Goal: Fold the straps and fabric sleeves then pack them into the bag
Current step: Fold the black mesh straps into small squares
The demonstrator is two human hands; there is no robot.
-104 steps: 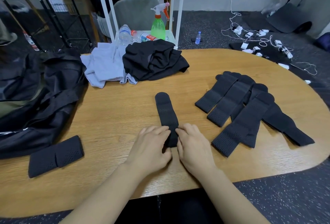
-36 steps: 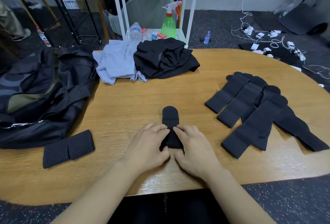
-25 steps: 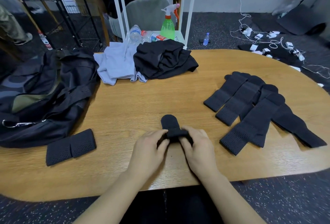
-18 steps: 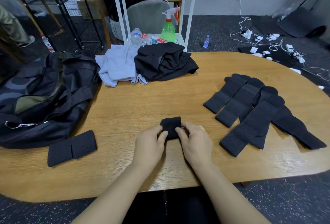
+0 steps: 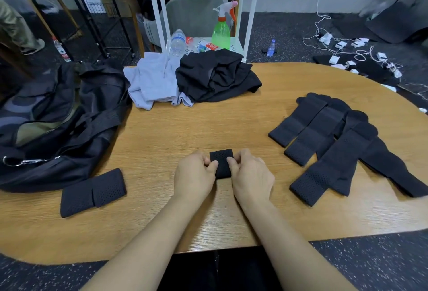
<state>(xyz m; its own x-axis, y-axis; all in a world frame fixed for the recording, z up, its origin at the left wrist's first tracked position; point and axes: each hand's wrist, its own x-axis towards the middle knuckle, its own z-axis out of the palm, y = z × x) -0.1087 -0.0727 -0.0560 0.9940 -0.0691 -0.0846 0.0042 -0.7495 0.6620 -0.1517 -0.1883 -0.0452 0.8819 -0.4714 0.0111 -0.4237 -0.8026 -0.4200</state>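
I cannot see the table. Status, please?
Left hand and right hand pinch folded strap. Bag open, left. Nothing blocking.

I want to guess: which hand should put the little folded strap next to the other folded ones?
Probably left. The left hand pinches the folded strap, and the folded pair and bag lie on its side.

The oval wooden table bears a black duffel bag, folded straps, unfolded straps, grey and black garments.
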